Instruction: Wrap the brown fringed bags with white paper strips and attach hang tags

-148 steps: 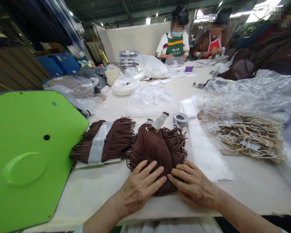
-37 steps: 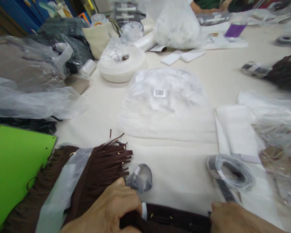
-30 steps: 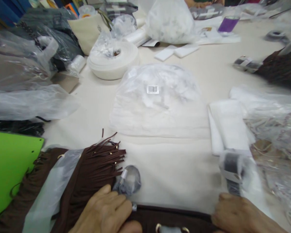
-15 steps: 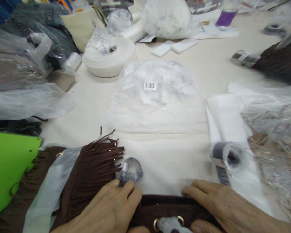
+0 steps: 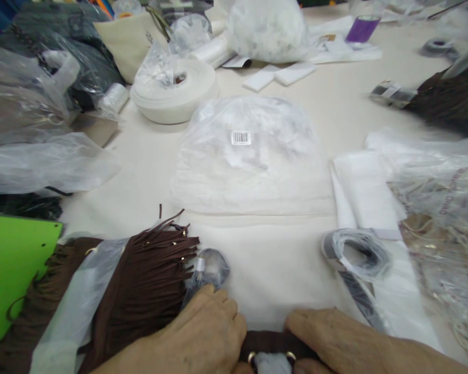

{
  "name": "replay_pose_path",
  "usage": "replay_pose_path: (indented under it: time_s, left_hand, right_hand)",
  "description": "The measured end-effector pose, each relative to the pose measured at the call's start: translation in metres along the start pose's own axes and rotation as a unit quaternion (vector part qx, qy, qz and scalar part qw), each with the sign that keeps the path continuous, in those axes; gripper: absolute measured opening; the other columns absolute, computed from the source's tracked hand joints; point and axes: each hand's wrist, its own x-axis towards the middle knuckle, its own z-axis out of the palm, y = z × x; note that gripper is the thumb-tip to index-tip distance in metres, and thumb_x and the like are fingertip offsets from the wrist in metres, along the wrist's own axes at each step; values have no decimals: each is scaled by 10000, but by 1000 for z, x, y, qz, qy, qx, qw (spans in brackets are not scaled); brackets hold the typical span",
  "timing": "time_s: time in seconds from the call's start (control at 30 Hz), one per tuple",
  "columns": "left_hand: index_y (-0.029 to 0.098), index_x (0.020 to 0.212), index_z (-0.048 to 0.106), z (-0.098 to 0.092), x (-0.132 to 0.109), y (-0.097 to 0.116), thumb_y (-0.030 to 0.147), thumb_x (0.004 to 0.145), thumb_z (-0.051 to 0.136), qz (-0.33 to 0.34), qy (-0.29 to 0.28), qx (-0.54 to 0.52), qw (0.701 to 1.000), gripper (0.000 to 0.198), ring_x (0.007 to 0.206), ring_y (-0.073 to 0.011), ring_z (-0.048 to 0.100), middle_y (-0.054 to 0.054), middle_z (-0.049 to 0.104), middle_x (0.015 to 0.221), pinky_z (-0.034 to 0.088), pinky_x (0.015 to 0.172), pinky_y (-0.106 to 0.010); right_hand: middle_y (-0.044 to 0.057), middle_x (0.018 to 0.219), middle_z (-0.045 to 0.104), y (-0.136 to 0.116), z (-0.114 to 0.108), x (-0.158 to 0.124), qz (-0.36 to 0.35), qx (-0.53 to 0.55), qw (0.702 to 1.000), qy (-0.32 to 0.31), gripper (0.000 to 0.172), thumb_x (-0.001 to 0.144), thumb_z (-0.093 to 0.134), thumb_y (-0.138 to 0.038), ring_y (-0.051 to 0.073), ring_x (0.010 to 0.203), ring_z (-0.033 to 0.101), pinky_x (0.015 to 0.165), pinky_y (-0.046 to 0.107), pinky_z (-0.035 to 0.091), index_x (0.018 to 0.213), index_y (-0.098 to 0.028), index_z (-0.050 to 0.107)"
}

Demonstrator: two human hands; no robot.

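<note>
At the bottom of the view lies a dark brown bag [image 5: 271, 341] with two gold rings and pale wrapping between them. Its top edge is gripped by my left hand [image 5: 208, 327], fingers curled over it, thumb below. On the other side my right hand [image 5: 335, 332] pinches the same edge, fingers bent over it. Just beyond my left knuckles rests a plastic-wrapped strap coil [image 5: 213, 267]. A second wrapped strap coil [image 5: 361, 254] lies beyond my right hand. Most of the bag is cut off by the frame.
Left of my hands is a brown fringed bag [image 5: 140, 280] with a plastic-wrapped band, beside a green board [image 5: 15, 270]. Ahead lies a stack of white bags [image 5: 253, 182] bearing a barcode label. A white tape roll [image 5: 167, 104] stands behind; plastic-bagged cords [image 5: 444, 249] sit right.
Both hands have come closer together along the bag's edge, and the edge sits lower in view. The right strap coil has tipped and shifted left, showing a wider loop.
</note>
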Motion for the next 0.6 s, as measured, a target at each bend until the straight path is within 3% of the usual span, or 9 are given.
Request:
replay_pose_path:
  time_s: [0.07, 0.17, 0.3, 0.43, 0.53, 0.6]
  left_hand:
    - [158, 806, 539, 5, 3, -1, 334, 760, 663, 1, -20, -30, 999, 220, 779, -222, 615, -53, 646, 811, 474, 734, -324]
    - [183, 818, 512, 10, 7, -2, 323, 714, 710, 8, -67, -83, 994, 264, 607, -166, 605, 13, 633, 707, 444, 527, -245]
    - [196, 812, 480, 22, 10, 1, 295, 729, 693, -1, -55, -53, 997, 250, 545, -176, 591, 35, 615, 648, 416, 459, -250]
    - [196, 739, 448, 35, 16, 0, 294, 760, 671, 31, -20, -13, 999, 245, 569, -217, 574, 7, 597, 663, 486, 521, -335]
    - [187, 759, 464, 28, 11, -2, 282, 752, 682, 3, -10, -36, 999, 238, 606, -216, 565, -1, 580, 690, 506, 545, -353]
    - [165, 855, 513, 19, -1, 2, 282, 777, 656, -25, 43, -32, 998, 200, 725, -231, 590, -41, 607, 797, 521, 635, -374]
  right_hand:
    - [67, 870, 694, -4, -5, 2, 31, -10, 998, -50, 111, 792, 523, -194, 222, 743, 662, 584, 277, 437, 856, -199, 613]
    - [63, 881, 692, -7, -6, -1, 19, -16, 999, -48, 149, 834, 492, -205, 210, 734, 664, 562, 268, 418, 928, -205, 608]
    - [34, 749, 675, 1, 15, -1, -40, -69, 995, 56, 49, 790, 582, -220, 189, 614, 632, 487, 262, 356, 829, -193, 572]
    - [-18, 667, 599, 18, 44, 7, -120, -127, 966, 191, 181, 730, 654, -158, 155, 556, 569, 495, 261, 324, 758, -199, 480]
    - [-32, 661, 568, 24, 53, 9, -133, -139, 955, 226, 221, 734, 652, -164, 152, 553, 550, 500, 262, 303, 769, -206, 437]
    - [-37, 651, 563, 24, 52, 8, -117, -139, 957, 228, 224, 749, 646, -179, 148, 539, 546, 495, 258, 290, 764, -208, 424]
